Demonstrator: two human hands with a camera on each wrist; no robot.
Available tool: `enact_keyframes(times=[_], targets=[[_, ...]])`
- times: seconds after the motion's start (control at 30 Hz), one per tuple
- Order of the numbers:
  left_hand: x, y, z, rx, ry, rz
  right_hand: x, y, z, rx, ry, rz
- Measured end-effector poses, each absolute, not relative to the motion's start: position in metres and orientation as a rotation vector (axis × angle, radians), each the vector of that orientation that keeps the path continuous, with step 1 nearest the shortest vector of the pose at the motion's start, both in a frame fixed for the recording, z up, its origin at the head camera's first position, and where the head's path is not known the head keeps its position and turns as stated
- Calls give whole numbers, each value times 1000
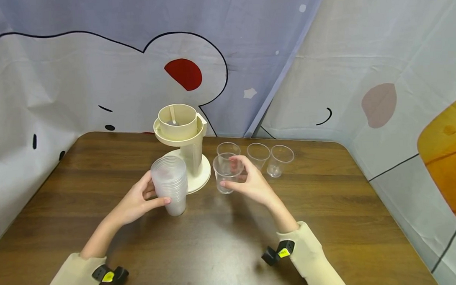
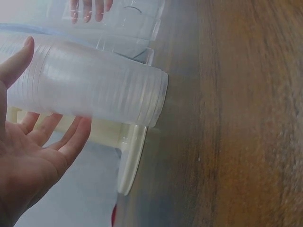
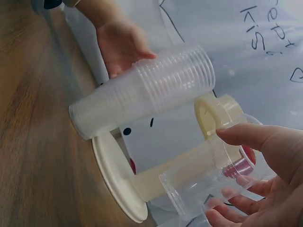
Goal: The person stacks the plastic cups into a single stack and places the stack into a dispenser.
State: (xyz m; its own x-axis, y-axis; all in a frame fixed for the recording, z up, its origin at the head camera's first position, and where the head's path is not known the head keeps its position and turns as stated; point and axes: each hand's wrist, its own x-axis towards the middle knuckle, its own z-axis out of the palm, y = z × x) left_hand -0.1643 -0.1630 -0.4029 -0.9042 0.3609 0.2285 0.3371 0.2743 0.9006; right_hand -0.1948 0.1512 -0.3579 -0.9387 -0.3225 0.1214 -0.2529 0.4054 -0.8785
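Gripping a stack of nested clear cups (image 1: pixel 171 186) in my left hand (image 1: pixel 136 202), I have it in front of the cream stand (image 1: pixel 192 158), toward its left. My right hand (image 1: pixel 256 185) holds a single clear cup (image 1: pixel 222 171) between thumb and fingers, just right of the stand, whose top carries an open cylinder (image 1: pixel 178 129). Farther right of the stand, three more cups (image 1: pixel 282 156) stand on the wooden table (image 1: pixel 202 256); behind it hangs a printed curtain (image 1: pixel 116 79).
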Motion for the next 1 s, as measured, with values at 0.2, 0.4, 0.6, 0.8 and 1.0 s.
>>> enact_keyframes(times=[0.2,0.4,0.6,0.8,1.0], targets=[[-165,-163,-402,656,2485,1740,-192,146,-352,-560,2608,-1624],[-165,-163,-401,648,2480,1737,-191,139,-349,-621,2623,-1679],[-164,-163,-402,661,2484,1740,-188,132,-342,-655,2621,-1715],[-164,-163,-403,671,2482,1746,-188,127,-338,-681,2622,-1726],[-164,-163,-403,661,2478,1749,-186,122,-333,-686,2650,-1726]])
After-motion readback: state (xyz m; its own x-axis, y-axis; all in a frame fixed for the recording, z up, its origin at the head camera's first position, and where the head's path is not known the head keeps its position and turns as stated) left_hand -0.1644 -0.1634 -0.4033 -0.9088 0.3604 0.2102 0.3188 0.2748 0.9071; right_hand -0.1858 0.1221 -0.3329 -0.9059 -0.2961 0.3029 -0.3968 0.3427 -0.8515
